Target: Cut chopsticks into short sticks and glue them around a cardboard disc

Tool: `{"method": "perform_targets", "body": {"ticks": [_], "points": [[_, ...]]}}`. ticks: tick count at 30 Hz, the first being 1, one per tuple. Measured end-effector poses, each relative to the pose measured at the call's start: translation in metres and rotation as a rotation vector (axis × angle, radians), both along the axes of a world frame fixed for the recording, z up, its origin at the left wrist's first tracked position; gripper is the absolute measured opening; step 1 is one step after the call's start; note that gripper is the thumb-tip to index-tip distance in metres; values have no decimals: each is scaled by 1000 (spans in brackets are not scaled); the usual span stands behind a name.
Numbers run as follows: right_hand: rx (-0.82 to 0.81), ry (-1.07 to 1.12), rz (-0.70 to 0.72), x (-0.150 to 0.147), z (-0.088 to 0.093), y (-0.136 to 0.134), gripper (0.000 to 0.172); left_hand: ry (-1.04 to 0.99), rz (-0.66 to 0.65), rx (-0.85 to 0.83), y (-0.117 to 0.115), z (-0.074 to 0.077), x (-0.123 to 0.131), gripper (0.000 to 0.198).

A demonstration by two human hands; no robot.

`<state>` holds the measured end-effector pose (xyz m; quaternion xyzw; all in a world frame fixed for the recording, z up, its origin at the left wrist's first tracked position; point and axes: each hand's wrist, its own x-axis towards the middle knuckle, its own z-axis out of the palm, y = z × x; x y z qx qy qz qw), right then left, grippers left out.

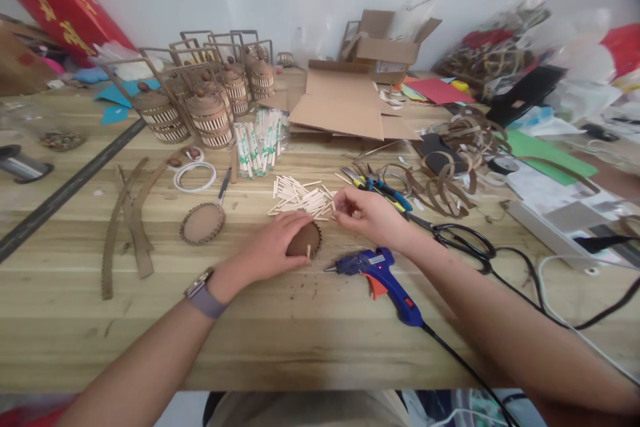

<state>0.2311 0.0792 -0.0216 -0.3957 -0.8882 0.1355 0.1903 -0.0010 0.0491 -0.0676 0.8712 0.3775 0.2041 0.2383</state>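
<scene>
My left hand point(273, 245) is curled around a round brown cardboard disc point(303, 240) with a notched edge, lying on the table. One short pale stick point(309, 252) stands on the disc close to my thumb. My right hand point(363, 213), fingers closed in a pinch, is at the right side of a pile of short wooden sticks point(300, 196). A small stick point(334, 207) shows at its fingertips. Just below my right hand lies a blue glue gun point(383, 273) with an orange trigger. A second cardboard disc point(202, 223) with a braided-looking rim lies to the left.
Several finished lantern-like pieces point(210, 120) stand at the back left beside wrapped stick packets point(260, 143). Pliers point(380, 187), black scissors point(463, 240) and curled cardboard strips point(445, 173) lie to the right. The glue gun's cord point(465, 367) runs off the front edge.
</scene>
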Motion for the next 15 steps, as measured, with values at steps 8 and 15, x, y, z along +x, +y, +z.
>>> {"method": "perform_targets", "body": {"ticks": [8,15], "points": [[-498,340,20,-11,-6,-22,7,-5,-25,-14,20,-1,4,68],[-412,255,13,-17,-7,-26,6,-37,-14,11,21,-6,6,68]]}}
